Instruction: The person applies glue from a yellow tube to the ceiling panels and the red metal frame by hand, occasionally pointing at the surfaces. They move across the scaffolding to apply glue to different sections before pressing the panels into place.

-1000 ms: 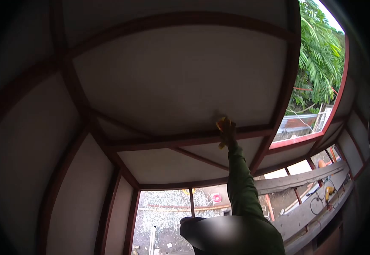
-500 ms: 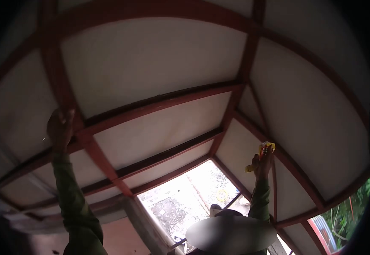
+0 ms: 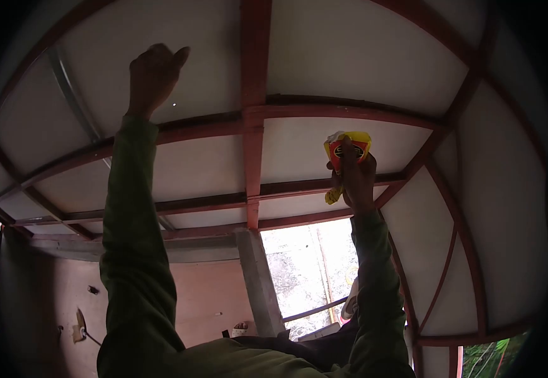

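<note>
Since half a second ago, the view has swung, the left hand (image 3: 154, 79) has gone from the left side to the upper left of the frame, and the right hand (image 3: 357, 176) has shifted from the lower right towards the centre right with its packet.

The right hand grips a crinkled yellow-and-red plastic packet with a dark oval label (image 3: 349, 150), right of the frame's centre; a yellow end of it shows below the fingers. The left hand has its fingers curled and thumb out; whether it holds anything cannot be told. Both arms wear long dark green sleeves (image 3: 137, 252).

Around the hands are red-painted bars (image 3: 257, 63) framing pale flat panels (image 3: 356, 63). A silver metal strip (image 3: 72, 91) runs at the upper left. Lower down are a pinkish wall (image 3: 205, 293), a grey post (image 3: 258, 283) and a bright opening (image 3: 296, 252); green foliage (image 3: 494, 359) shows at the lower right.
</note>
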### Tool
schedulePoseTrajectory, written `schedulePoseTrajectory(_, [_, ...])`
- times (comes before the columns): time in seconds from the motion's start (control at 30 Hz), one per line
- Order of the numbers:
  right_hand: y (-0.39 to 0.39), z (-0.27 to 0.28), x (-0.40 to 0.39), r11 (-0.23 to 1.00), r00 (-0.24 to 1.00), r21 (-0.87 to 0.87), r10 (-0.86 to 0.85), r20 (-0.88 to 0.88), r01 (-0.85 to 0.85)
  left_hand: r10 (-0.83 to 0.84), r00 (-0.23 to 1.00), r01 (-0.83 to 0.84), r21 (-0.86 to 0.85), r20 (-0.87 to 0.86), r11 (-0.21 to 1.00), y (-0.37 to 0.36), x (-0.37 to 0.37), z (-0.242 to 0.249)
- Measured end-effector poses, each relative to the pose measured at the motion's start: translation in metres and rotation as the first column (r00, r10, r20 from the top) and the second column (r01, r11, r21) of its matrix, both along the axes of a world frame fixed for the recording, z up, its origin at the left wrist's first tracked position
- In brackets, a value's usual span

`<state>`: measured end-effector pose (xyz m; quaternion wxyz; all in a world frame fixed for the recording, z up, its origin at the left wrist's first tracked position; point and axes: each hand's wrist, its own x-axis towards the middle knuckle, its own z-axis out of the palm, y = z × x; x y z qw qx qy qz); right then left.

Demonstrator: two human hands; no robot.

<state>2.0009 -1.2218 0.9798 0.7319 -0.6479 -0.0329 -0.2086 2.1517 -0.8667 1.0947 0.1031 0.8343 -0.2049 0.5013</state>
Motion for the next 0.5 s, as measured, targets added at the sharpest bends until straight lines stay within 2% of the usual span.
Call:
schedulePoseTrajectory(0.03, [0.009, -0.006, 0.000, 1.000, 1.000, 0.000, 0.019, -0.004, -0.019, 0.101, 0.995, -0.101, 0.083, 0.011, 0.991, 0.040, 0.001, -0.019])
schedulePoseTrajectory(0.07, [-0.003, -0.008, 0.005, 1.000, 0.999, -0.007, 0.027, -0.030, -0.027, 0.255, 0.966, -0.255, 0.268, 0.038, 0.929, 0.056, 0.005, -0.034])
schedulePoseTrajectory(0.1, [0.003, -0.014, 0.006, 0.999, 0.998, -0.022, 0.032, -0.054, -0.033, 0.393, 0.915, -0.391, 0.430, 0.090, 0.813, 0.088, 0.005, -0.057])
schedulePoseTrajectory(0.17, [0.008, -0.015, 0.012, 0.999, 0.998, -0.007, 0.033, -0.054, -0.033, 0.459, 0.887, -0.419, 0.344, -0.042, 0.840, 0.128, 0.013, -0.092])
schedulePoseTrajectory(0.2, [0.021, -0.018, 0.017, 1.000, 0.996, -0.020, -0.014, -0.083, 0.012, 0.472, 0.881, -0.433, 0.342, -0.033, 0.834, 0.148, 0.025, -0.114])
schedulePoseTrajectory(0.27, [0.064, -0.023, 0.028, 0.998, 0.992, -0.035, -0.060, -0.109, 0.056, 0.169, 0.982, -0.134, 0.328, -0.081, 0.935, 0.190, 0.040, -0.151])
schedulePoseTrajectory(0.3, [0.090, -0.027, 0.034, 0.999, 0.990, -0.008, -0.034, -0.140, 0.033, 0.173, 0.982, -0.138, 0.319, -0.082, 0.938, 0.194, 0.024, -0.146])
schedulePoseTrajectory(0.37, [0.128, -0.033, 0.055, 1.000, 0.993, -0.005, -0.024, -0.115, 0.024, 0.075, 0.933, -0.057, 0.062, -0.352, 0.996, 0.177, 0.003, -0.139])
schedulePoseTrajectory(0.4, [0.150, -0.032, 0.064, 1.000, 0.993, -0.010, -0.021, -0.115, 0.020, 0.077, 0.933, -0.061, 0.057, -0.352, 0.996, 0.179, 0.003, -0.139])
schedulePoseTrajectory(0.47, [0.185, -0.030, 0.087, 0.972, 0.978, -0.151, -0.163, 0.130, 0.182, -0.117, 0.923, 0.043, -0.205, -0.367, 0.978, 0.180, 0.005, -0.140])
schedulePoseTrajectory(0.5, [0.196, -0.030, 0.100, 0.981, 0.978, -0.126, -0.127, 0.167, 0.149, -0.119, 0.926, 0.041, -0.216, -0.359, 0.976, 0.182, 0.008, -0.141])
